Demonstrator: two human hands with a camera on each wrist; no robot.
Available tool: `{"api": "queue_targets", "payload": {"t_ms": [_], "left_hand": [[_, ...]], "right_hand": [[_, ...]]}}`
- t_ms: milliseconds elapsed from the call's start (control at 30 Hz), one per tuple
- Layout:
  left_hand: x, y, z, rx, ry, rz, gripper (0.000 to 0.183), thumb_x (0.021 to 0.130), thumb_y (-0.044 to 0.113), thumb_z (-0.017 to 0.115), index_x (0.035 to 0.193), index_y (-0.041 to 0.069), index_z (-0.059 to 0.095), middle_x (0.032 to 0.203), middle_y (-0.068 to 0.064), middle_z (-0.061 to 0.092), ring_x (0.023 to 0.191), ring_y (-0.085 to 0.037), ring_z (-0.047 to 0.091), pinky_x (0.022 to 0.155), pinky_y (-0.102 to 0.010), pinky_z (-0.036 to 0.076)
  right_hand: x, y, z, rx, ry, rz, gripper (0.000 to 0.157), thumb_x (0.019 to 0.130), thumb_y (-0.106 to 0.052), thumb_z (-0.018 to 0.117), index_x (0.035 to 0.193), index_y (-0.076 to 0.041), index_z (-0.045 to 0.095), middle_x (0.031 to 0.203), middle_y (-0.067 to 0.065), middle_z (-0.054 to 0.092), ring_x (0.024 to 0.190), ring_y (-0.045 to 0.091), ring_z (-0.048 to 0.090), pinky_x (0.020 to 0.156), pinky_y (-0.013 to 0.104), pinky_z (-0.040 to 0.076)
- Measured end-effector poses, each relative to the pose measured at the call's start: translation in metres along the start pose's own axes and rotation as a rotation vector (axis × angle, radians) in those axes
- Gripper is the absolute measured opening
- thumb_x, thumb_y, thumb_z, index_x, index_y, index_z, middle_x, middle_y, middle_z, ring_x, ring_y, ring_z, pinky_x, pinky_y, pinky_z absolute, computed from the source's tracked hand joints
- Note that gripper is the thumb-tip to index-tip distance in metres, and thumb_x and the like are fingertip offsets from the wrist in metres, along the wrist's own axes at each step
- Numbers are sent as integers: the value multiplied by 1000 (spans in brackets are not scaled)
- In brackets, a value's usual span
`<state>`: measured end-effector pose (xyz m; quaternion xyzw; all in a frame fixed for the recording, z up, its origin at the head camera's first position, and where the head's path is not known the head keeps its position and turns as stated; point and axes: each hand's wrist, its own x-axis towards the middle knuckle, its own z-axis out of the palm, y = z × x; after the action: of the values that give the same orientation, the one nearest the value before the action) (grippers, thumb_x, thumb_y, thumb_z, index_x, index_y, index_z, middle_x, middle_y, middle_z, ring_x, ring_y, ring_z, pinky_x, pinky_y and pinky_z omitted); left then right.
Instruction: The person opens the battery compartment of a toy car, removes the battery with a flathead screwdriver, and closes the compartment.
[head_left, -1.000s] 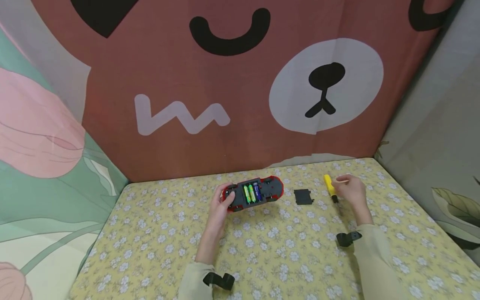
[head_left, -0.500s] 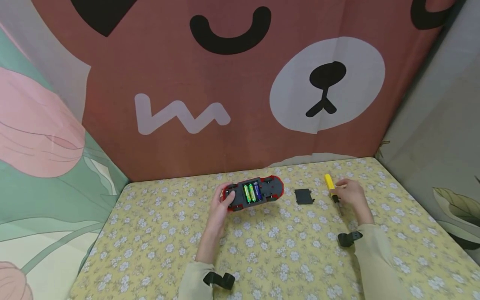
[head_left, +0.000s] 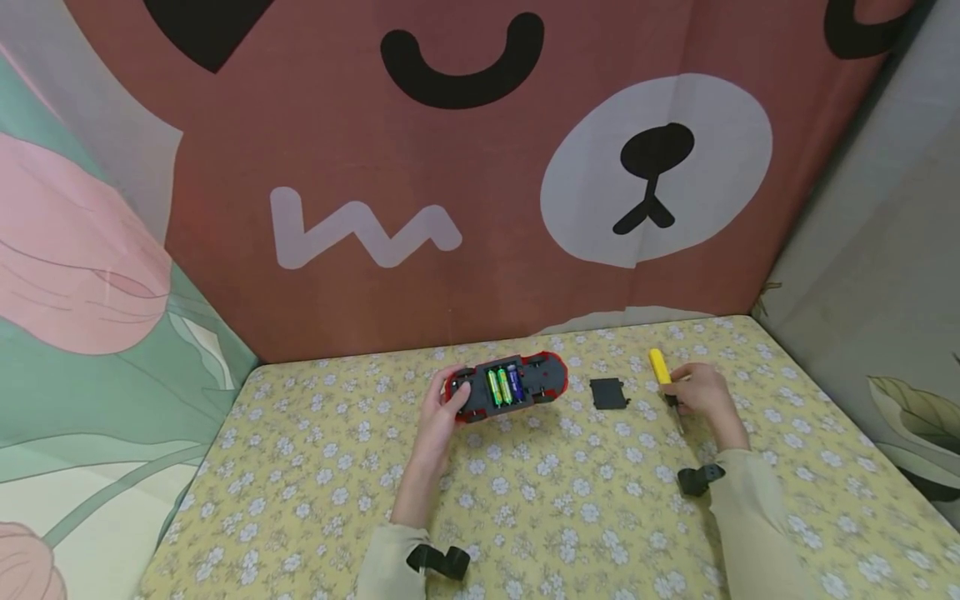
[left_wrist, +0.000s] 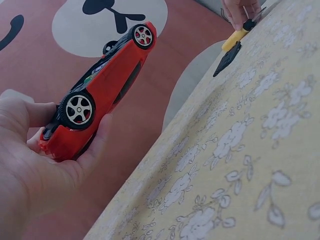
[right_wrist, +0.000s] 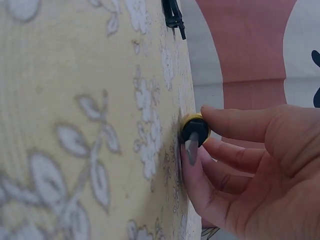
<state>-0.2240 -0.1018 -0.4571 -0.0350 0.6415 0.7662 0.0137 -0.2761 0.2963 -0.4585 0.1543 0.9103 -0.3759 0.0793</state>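
Note:
My left hand [head_left: 432, 425] grips one end of a red toy car [head_left: 549, 377], held above the table with its dark underside facing me. Two green batteries and a blue one [head_left: 514, 385] lie side by side in the uncovered compartment. In the left wrist view, the thumb and fingers wrap around the car [left_wrist: 111, 86] near a wheel. Farther right, my right hand [head_left: 707, 392] pinches a yellow-handled screwdriver [head_left: 658, 365] near its black collar, low at the tabletop. The right wrist view shows the screwdriver's metal tip [right_wrist: 192, 150] pointing toward the camera, with thumb and fingers touching the handle.
Between the two hands, a black battery cover [head_left: 608, 394] lies flat on the flowered tablecloth [head_left: 570, 517]. A bear-print fabric backdrop [head_left: 480, 292] rises behind the table's rear edge. Printed fabric also hangs at the left and right sides.
My right hand has moved slightly down along the screwdriver, toward its black collar, and its fingers have closed on it. The left hand and toy car have stayed nearly still.

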Motion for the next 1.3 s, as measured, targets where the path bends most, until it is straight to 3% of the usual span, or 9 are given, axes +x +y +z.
{"api": "queue_targets", "payload": {"t_ms": [400,567,800,1000,1100,1300], "left_hand": [[0,1,0,3,1,-10,47,107,17,57,151,7,47,143,-22,54,112,-25,63,84,-32,57],[0,1,0,1,4,-6,46,107,17,57,151,7,47,142,-22,55,109,-23,64,82,-32,57],[0,1,0,3,17,-1,45,106,18,58,149,9,49,138,-21,57,102,-20,65,78,-29,55],[1,0,1,-1,10,-2,44,106,17,58,149,10,50,138,-21,57,101,-18,66,77,-28,55],[1,-1,1,-2,9,-7,43,106,17,58,148,11,51,138,-21,57,100,-18,66,77,-28,55],[2,-1,-1,3,26,-13,44,106,19,59,148,12,51,137,-20,58,100,-19,65,77,-29,54]], "right_hand": [[3,-1,3,-21,4,-15,39,96,-8,71,123,18,58,113,33,58,77,27,67,60,33,59],[3,-2,3,-32,4,-19,40,96,-8,70,124,19,58,115,34,60,75,25,66,59,32,57],[-5,-11,-6,82,30,-78,49,99,-10,66,133,22,53,126,40,56,74,27,69,64,39,60],[-20,-25,-17,214,58,-134,52,102,-12,61,140,20,47,132,39,51,107,45,64,79,45,62],[-27,-31,-21,269,75,-173,51,104,-12,59,140,19,45,132,37,51,116,48,59,82,44,61],[-37,-52,-28,319,129,-232,52,106,-12,56,145,19,40,127,32,51,113,43,58,78,34,62]]}}
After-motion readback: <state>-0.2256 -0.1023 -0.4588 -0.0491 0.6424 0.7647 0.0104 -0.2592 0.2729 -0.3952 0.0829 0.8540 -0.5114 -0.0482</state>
